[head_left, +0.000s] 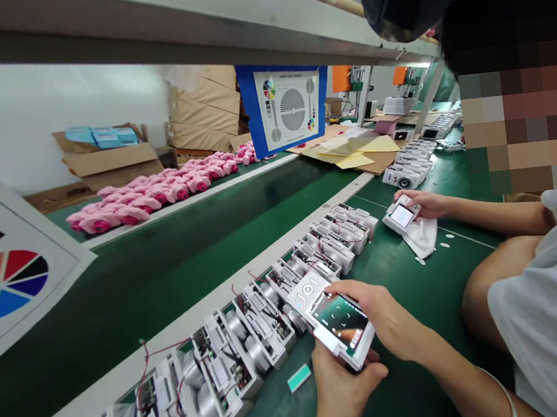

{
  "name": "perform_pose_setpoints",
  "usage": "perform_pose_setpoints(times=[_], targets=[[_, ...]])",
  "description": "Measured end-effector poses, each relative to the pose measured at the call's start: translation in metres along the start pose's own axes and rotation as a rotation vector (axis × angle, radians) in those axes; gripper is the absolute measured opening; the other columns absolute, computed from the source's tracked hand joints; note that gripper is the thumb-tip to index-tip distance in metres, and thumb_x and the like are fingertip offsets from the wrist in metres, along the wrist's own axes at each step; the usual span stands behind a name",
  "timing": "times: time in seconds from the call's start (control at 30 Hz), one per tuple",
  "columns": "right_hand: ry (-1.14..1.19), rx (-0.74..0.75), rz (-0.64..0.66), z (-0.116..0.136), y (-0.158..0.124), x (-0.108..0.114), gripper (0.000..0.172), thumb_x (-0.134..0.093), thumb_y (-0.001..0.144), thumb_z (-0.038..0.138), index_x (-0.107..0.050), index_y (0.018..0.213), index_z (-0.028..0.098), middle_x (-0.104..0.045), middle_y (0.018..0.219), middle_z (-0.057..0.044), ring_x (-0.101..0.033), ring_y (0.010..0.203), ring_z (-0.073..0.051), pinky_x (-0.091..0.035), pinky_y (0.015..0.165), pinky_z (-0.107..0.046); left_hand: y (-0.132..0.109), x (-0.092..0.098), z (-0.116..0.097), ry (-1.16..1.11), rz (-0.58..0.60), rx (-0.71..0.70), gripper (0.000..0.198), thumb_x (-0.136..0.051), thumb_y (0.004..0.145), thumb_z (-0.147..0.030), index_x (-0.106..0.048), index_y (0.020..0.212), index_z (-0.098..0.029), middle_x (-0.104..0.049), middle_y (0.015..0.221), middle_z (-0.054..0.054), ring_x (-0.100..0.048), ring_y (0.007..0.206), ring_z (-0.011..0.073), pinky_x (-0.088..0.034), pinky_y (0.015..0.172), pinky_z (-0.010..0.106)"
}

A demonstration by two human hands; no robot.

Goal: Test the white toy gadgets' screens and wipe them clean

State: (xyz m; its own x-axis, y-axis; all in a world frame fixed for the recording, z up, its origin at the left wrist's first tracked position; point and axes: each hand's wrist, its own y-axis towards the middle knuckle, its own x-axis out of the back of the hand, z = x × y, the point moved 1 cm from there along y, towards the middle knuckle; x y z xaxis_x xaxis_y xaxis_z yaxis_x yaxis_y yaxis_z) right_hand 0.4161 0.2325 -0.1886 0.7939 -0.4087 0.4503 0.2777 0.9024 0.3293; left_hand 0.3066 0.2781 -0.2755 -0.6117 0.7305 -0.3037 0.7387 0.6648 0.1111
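Row of opened white units (227,356): ranged from 8 to 2 o'clock. White camera device (339,320): held above the green surface (280,412), screen up; long axis laid 10 to 4 o'clock, button end pointed to 10. Left hand (344,387): wrapped round the device from its 6 o'clock. Right hand (381,310): placed at its 2 o'clock, equally near, upper edge touched; full grip cannot be told.

Place: a factory assembly line.
Work surface: long green bench (175,266), a co-worker (556,292) alongside.
Units: row of opened white devices (227,356), circuitry (202,338) exposed.
Checking: hanging camera test chart (292,107).
Storage: cardboard boxes (205,107) stacked behind.
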Motion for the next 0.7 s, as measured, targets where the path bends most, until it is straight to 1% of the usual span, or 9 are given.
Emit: perform_pose_setpoints(times=[0.1, 0.17, 0.33, 0.43, 0.5, 0.57, 0.6, 0.67, 0.7], targets=[[-0.060, 0.071, -0.006, -0.001, 0.000, 0.001, 0.064, -0.016, 0.089, 0.058, -0.059, 0.111, 0.016, -0.063, 0.110, -0.011, -0.057, 0.103, -0.022, -0.043, 0.090, -0.033, -0.003, 0.000, 0.005, 0.100, -0.054, -0.036, 0.041, -0.072, 0.062, -0.045, -0.053, 0.079, -0.014, -0.064, 0.062, 0.006, -0.060, 0.053, 0.0164, -0.050, 0.050, 0.024], [-0.067, 0.086, -0.016, -0.002, -0.001, 0.000, 0.065, -0.014, 0.089, 0.057, -0.059, 0.111, 0.016, -0.064, 0.109, -0.011, -0.058, 0.102, -0.022, -0.043, 0.089, -0.033, -0.004, 0.002, 0.009, 0.127, -0.090, -0.049, 0.041, -0.071, 0.063, -0.046, -0.053, 0.081, -0.013, -0.065, 0.063, 0.006, -0.060, 0.053, 0.0166, -0.049, 0.048, 0.024], [-0.048, 0.088, -0.025, 0.001, -0.001, -0.001, 0.063, -0.016, 0.090, 0.056, -0.059, 0.112, 0.016, -0.063, 0.112, -0.011, -0.057, 0.104, -0.023, -0.042, 0.090, -0.034, -0.003, 0.005, 0.007, 0.171, -0.052, -0.038, 0.043, -0.073, 0.061, -0.046, -0.056, 0.082, -0.012, -0.066, 0.062, 0.006, -0.061, 0.053, 0.0176, -0.050, 0.050, 0.024], [0.096, -0.007, -0.064, 0.003, 0.001, -0.003, 0.060, -0.018, 0.090, 0.055, -0.055, 0.117, 0.017, -0.063, 0.111, -0.010, -0.059, 0.101, -0.023, -0.044, 0.087, -0.033, -0.002, 0.006, 0.000, 0.251, -0.024, -0.048, 0.041, -0.068, 0.065, -0.050, -0.059, 0.076, -0.012, -0.067, 0.062, 0.007, -0.062, 0.056, 0.0188, -0.050, 0.053, 0.025], [0.174, -0.127, -0.104, 0.001, 0.003, -0.004, 0.055, -0.026, 0.089, 0.055, -0.058, 0.110, 0.016, -0.065, 0.103, -0.010, -0.060, 0.094, -0.023, -0.045, 0.083, -0.033, -0.001, 0.006, -0.003, 0.317, -0.036, -0.045, 0.042, -0.066, 0.065, -0.053, -0.061, 0.073, -0.012, -0.067, 0.062, 0.008, -0.063, 0.057, 0.0196, -0.051, 0.054, 0.026], [0.204, -0.229, -0.114, -0.004, 0.006, -0.005, 0.050, -0.036, 0.087, 0.054, -0.063, 0.100, 0.015, -0.067, 0.096, -0.009, -0.061, 0.089, -0.022, -0.045, 0.081, -0.033, -0.001, 0.006, -0.001, 0.363, -0.126, -0.055, 0.046, -0.065, 0.064, -0.056, -0.063, 0.075, -0.012, -0.067, 0.063, 0.009, -0.064, 0.057, 0.0207, -0.052, 0.053, 0.027], [0.233, -0.259, -0.092, -0.007, 0.007, -0.005, 0.048, -0.037, 0.087, 0.053, -0.064, 0.099, 0.015, -0.067, 0.095, -0.008, -0.060, 0.089, -0.022, -0.044, 0.081, -0.033, -0.001, 0.006, 0.000, 0.370, -0.180, -0.071, 0.049, -0.065, 0.064, -0.058, -0.063, 0.077, -0.012, -0.068, 0.064, 0.009, -0.064, 0.058, 0.0215, -0.053, 0.053, 0.028], [0.351, -0.272, -0.030, -0.012, 0.008, -0.006, 0.050, -0.033, 0.088, 0.053, -0.063, 0.102, 0.015, -0.067, 0.098, -0.008, -0.060, 0.091, -0.021, -0.043, 0.083, -0.033, -0.001, 0.005, 0.003, 0.373, -0.255, -0.105, 0.051, -0.062, 0.064, -0.062, -0.064, 0.079, -0.013, -0.068, 0.065, 0.009, -0.065, 0.061, 0.0229, -0.054, 0.054, 0.029], [0.411, -0.273, -0.006, -0.014, 0.008, -0.006, 0.051, -0.031, 0.089, 0.053, -0.062, 0.105, 0.016, -0.066, 0.100, -0.008, -0.060, 0.092, -0.021, -0.043, 0.083, -0.033, -0.001, 0.004, 0.005, 0.379, -0.258, -0.116, 0.051, -0.060, 0.065, -0.062, -0.064, 0.078, -0.013, -0.068, 0.063, 0.009, -0.066, 0.061, 0.0232, -0.054, 0.054, 0.029]])
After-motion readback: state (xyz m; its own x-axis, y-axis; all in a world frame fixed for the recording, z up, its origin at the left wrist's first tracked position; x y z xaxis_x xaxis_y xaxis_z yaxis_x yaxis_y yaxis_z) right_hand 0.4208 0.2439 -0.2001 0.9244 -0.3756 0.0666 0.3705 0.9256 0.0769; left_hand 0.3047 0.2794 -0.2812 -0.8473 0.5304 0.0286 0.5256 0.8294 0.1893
